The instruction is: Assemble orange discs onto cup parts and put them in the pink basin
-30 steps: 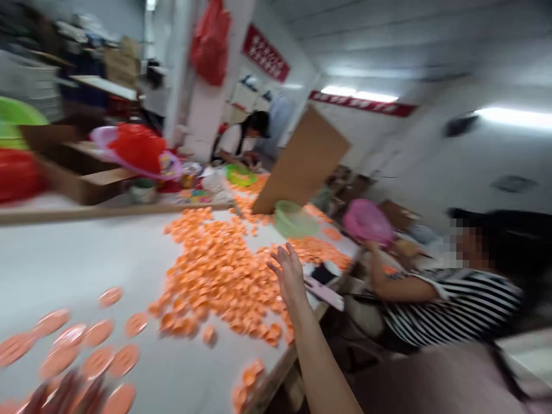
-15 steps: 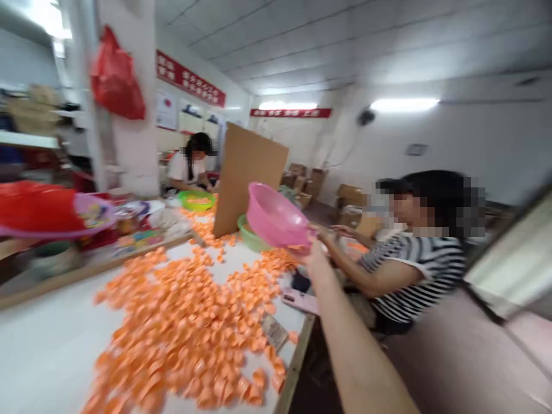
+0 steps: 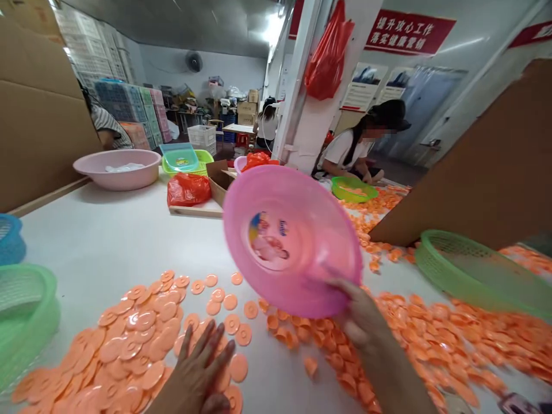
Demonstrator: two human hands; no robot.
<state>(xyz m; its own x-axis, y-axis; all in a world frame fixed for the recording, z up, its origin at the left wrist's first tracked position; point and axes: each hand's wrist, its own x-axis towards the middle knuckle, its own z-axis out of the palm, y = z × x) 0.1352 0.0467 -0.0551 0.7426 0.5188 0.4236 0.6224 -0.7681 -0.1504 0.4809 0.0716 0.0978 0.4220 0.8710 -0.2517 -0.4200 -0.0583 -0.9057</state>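
My right hand [image 3: 356, 313] grips the rim of a pink plastic basin [image 3: 302, 253], held tilted above the table with its inside facing me. A printed picture marks the basin's bottom, and nothing lies in it. Fingers spread, my left hand [image 3: 198, 368] rests on the edge of a heap of flat orange discs [image 3: 142, 322]. Small orange cups [image 3: 323, 339] lie under and beside the basin, running into a larger pile of the same cups [image 3: 431, 339] at the right.
Green baskets stand at the left [image 3: 30, 310] and right [image 3: 474, 270]. A pale pink basin [image 3: 121, 175] and a red plastic bag [image 3: 188, 190] sit farther back on the white table [image 3: 129, 230]. A cardboard panel [image 3: 483, 155] rises at the right. Another person [image 3: 349, 144] works beyond.
My view has swung left. The pink basin has come from the right to over the middle of the table, still in my right hand. My left hand has come into view on the discs.
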